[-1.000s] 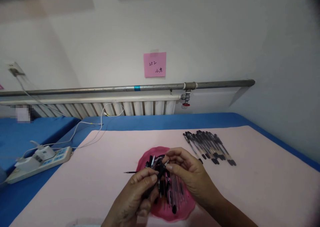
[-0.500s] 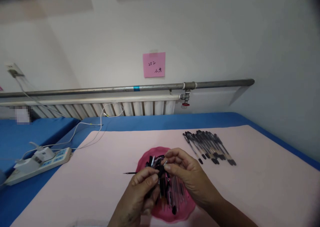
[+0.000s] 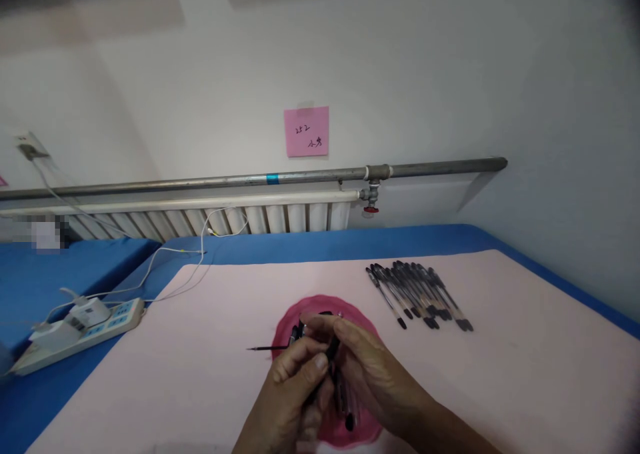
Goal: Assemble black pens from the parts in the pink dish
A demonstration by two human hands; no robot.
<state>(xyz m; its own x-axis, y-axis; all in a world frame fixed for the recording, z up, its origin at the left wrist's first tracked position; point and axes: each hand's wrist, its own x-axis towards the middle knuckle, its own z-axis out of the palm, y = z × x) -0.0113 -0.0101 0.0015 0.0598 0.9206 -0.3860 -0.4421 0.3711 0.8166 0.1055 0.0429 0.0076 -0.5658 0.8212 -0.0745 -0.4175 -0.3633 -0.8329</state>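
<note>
Above the pink scalloped dish point(image 3: 367, 324), my left hand point(image 3: 295, 391) pinches a short black pen part point(image 3: 333, 349) between thumb and fingers. My right hand point(image 3: 367, 367) meets it from the other side, its thumb against the part's upper end and its bent fingers curling behind. Much of the part is covered by both hands. Inside the dish lie loose black pen pieces point(image 3: 294, 335) and clear pen barrels point(image 3: 354, 401), partly hidden under my hands. A thin dark refill point(image 3: 267, 348) pokes out over the dish's left rim.
Several black-capped pens point(image 3: 420, 294) lie in a pile on the pink sheet point(image 3: 175, 361), to the right behind the dish. On the left, a power strip point(image 3: 120, 321) with white chargers and cables rests on the blue cover point(image 3: 240, 246). A radiator point(image 3: 295, 217) stands behind.
My right hand has closed in over the black part, its fingers now bent around it. The silvery tip between its fingertips no longer shows, and the hands sit slightly lower.
</note>
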